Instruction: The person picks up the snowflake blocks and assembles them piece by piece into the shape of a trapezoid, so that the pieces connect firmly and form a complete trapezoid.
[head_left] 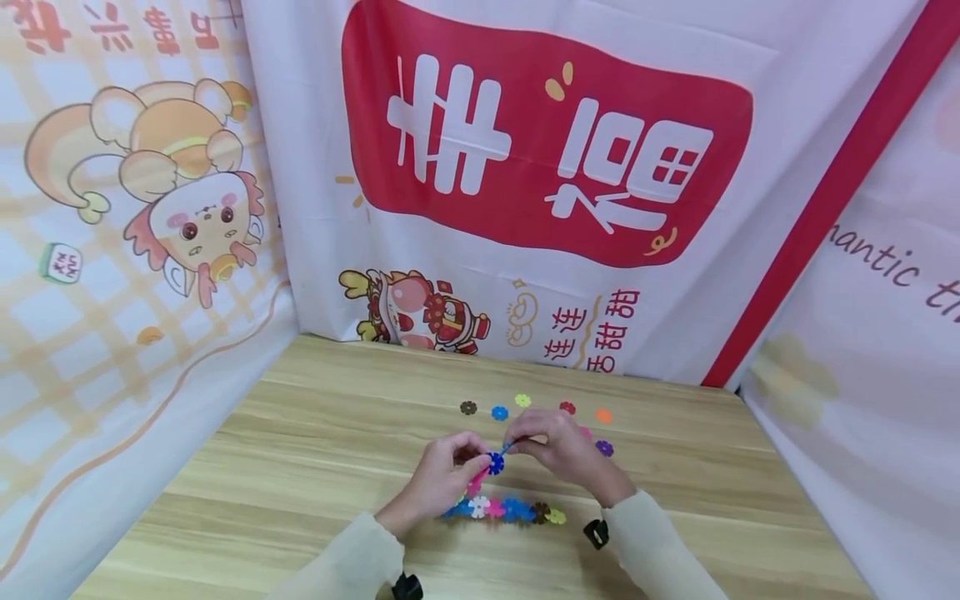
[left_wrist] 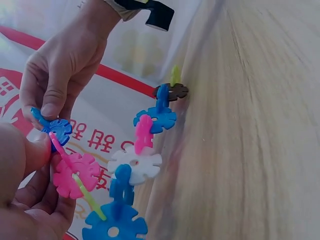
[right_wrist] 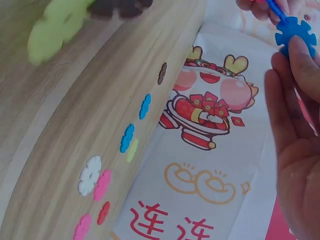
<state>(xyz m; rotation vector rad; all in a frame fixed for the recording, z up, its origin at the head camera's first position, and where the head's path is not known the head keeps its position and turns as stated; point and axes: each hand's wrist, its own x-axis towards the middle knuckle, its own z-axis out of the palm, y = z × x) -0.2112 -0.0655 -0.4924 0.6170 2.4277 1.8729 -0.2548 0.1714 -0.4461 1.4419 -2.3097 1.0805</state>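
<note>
Holding the pink snowflake disc (head_left: 476, 482) with my left hand (head_left: 438, 479), fingers curled round it just above the wooden table (head_left: 315, 467). A dark blue disc (head_left: 495, 462) is slotted onto its upper edge, between both hands. My right hand (head_left: 558, 446) pinches a lighter blue disc (head_left: 507, 448) by thumb and forefinger, edge pressed at the dark blue one's notch.

Risks, as I judge them:
- Slots not lined up: the left wrist view shows the light blue piece (left_wrist: 39, 116) meeting the dark blue disc (left_wrist: 59, 131) at an angle. If I push skewed, it could skid off rather than seat.
- Too much push: the dark blue disc hangs on one notch only, so it may pop off the pink one (left_wrist: 76, 174).
- The finished chain (head_left: 504, 509) lies on the table right under my hands; dropping my wrists could knock it or snap a joint.
- Loose discs further back, the brown (head_left: 468, 407), blue (head_left: 499, 412), yellow-green (head_left: 522, 400), red (head_left: 567, 407), orange (head_left: 603, 416) and purple (head_left: 604, 448), sit near my right hand; a sleeve sweep would scatter them.

Can't tell how deep the current joint sits.
</note>
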